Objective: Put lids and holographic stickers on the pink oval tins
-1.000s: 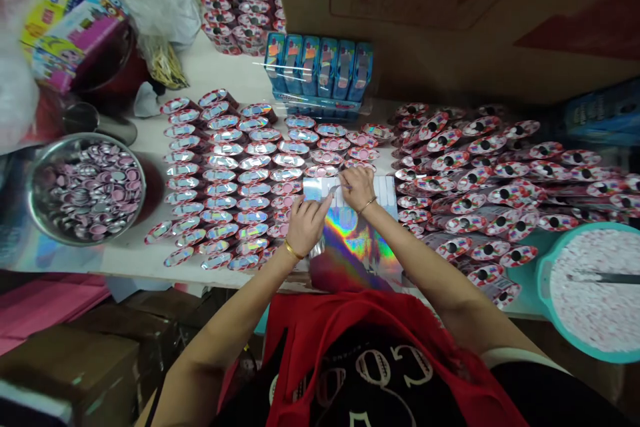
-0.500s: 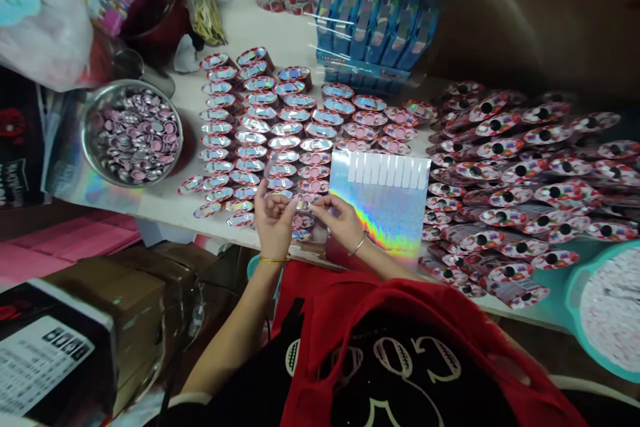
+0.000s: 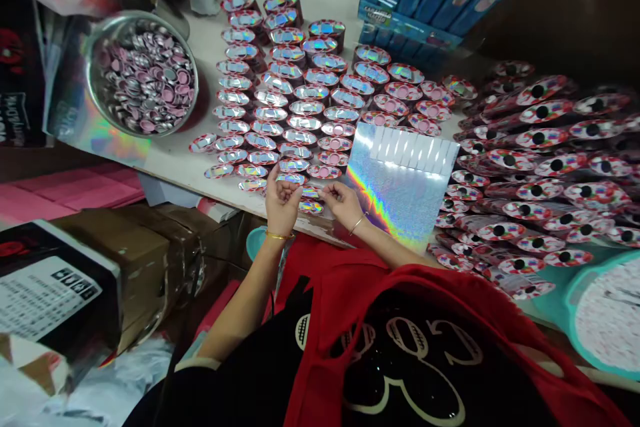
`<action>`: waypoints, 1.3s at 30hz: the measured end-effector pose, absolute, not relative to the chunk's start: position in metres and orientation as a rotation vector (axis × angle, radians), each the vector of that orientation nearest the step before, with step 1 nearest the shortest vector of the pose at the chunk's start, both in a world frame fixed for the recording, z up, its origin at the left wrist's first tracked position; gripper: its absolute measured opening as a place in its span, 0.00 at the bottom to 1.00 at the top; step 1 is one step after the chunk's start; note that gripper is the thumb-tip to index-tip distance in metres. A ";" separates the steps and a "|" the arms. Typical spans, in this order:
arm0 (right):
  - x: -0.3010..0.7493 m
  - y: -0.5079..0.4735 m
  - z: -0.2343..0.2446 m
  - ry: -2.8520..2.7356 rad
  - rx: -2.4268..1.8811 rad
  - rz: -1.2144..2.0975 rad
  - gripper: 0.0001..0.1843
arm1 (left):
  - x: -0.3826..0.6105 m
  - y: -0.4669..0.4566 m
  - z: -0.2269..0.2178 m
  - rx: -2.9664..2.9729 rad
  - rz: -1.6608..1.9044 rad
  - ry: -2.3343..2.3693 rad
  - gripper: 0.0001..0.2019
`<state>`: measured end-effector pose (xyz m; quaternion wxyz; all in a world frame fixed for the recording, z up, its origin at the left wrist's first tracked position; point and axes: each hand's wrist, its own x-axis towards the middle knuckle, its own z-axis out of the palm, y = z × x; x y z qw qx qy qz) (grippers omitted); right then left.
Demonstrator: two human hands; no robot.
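Near the table's front edge, an oval printed box (image 3: pixel 311 207) stands among rows of similar boxes (image 3: pixel 270 115). Just behind it, a shiny holographic sticker (image 3: pixel 309 193) lies across another oval top between my two hands. The thumb of my left hand (image 3: pixel 283 208) meets the sticker's left end, its index finger stretched forward and the others curled. My right hand (image 3: pixel 345 205) pinches at the right end with thumb and index finger. Right of my hands is a holographic sticker sheet (image 3: pixel 395 197) with a row of pale strips near its far edge.
A steel bowl (image 3: pixel 193 90) of small pink and silver caps stands at left. Boxes with dark round holes (image 3: pixel 525 210) crowd the right side. Blue packs (image 3: pixel 400 23) stand at the back. A teal basin (image 3: pixel 573 320) is at lower right, cartons (image 3: pixel 135 273) at lower left.
The view has shifted forward-down, so the table sits higher in the picture. The sticker, held up between my hands before, now lies along an oval box top. My left index finger has lowered.
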<state>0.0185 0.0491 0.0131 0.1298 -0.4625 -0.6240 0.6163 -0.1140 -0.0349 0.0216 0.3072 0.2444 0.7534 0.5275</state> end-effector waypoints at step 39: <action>0.018 0.070 0.016 -1.330 -1.360 1.842 0.22 | -0.106 -0.001 0.027 0.324 1.456 1.781 0.09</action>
